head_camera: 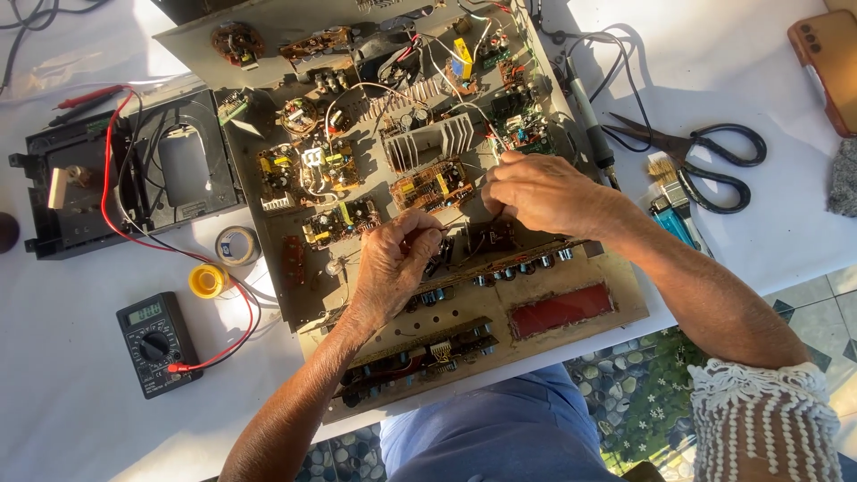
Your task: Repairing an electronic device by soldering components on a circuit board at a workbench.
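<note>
Working inside the opened chassis, we have both hands pinched on small wires at its front boards, left hand and right hand nearly closed; boards remain exposed, multimeter idle alongside.

An open chassis fills the frame's centre on the counter. A multimeter lies lower left of it. Scissors lie at upper right, with a phone beyond them.
</note>
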